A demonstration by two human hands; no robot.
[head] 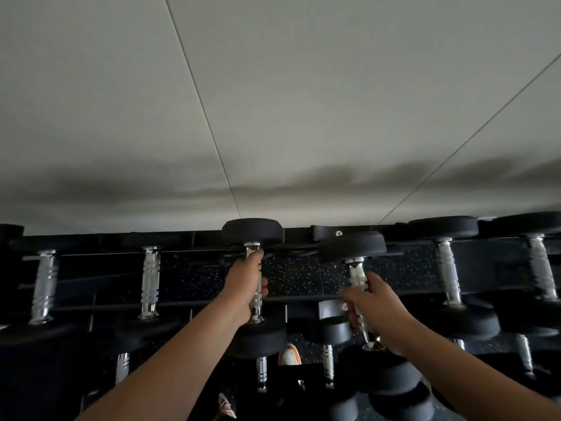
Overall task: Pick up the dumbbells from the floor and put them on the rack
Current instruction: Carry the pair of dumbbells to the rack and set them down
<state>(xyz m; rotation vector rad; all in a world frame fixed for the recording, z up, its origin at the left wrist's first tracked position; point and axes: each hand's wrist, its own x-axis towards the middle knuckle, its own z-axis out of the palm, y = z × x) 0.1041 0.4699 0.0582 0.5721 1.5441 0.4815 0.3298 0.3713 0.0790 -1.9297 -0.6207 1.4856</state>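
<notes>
Dumbbells: left dumbbell (254,287) and right dumbbell (358,296) at the rack (194,299) top tier, left hand (243,290) and right hand (373,311) each with grip closed on a chrome handle. Heavy, rigid, likely slick; hold mid-handle.

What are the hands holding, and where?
Each hand grips one dumbbell by its chrome handle: left hand holds the left dumbbell, right hand the right dumbbell.

On the top tier of the rack (303,296), stored dumbbells (150,281) flanked the centre on both sides. The open span between them was occupied by the left hand (243,287) and right hand (372,308), each wrapped around a dumbbell handle. Below, lower-tier dumbbells (328,360) crowded the passage.
</notes>
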